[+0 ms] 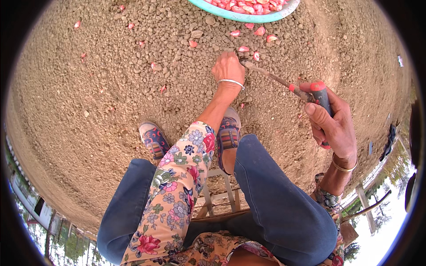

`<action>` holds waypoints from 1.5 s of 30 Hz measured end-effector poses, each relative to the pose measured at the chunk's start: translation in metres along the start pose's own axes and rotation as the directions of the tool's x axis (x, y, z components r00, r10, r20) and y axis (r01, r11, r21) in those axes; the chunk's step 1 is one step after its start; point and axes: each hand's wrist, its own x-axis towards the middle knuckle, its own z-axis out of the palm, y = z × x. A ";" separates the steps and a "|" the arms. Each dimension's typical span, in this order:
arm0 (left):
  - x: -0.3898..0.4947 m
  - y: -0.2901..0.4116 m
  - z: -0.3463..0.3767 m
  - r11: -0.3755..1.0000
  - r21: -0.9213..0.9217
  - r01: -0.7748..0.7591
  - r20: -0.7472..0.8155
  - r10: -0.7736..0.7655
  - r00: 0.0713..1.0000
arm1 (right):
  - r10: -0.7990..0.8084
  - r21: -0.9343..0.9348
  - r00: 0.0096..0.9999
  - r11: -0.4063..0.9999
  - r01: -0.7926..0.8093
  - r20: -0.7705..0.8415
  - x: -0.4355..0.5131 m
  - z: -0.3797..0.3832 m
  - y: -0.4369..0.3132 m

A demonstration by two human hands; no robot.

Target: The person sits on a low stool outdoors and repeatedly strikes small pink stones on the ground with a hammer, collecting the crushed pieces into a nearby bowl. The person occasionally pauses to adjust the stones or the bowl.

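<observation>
Knuckles up, my left hand [229,68] reaches down to the cloddy soil [186,86]. Its fingertips are hidden, so whether they hold anything does not show. In my right hand [339,128] is the dark grey and red cross handle [322,94] of a narrow metal hand tool [274,78]. The soil-caked tip of the tool meets the ground right beside my left fingers. Several pink-coated garlic cloves lie just beyond, among them one clove [256,56] close to the tip and another [243,49]. A teal-rimmed basin [239,16] heaped with pink cloves [248,6] stands at the top.
More pink cloves, such as this one [193,44], are scattered over the soil to the left. My shoes [229,133] rest on the ground below my left forearm. Under me is a low wooden seat frame [219,196]. A dark object [388,143] lies at the far right.
</observation>
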 end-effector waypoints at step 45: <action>-0.047 -0.050 -0.060 0.764 -0.595 0.250 -0.064 -0.355 0.933 | -0.058 0.120 0.998 0.991 0.059 -0.012 0.002 0.020 0.018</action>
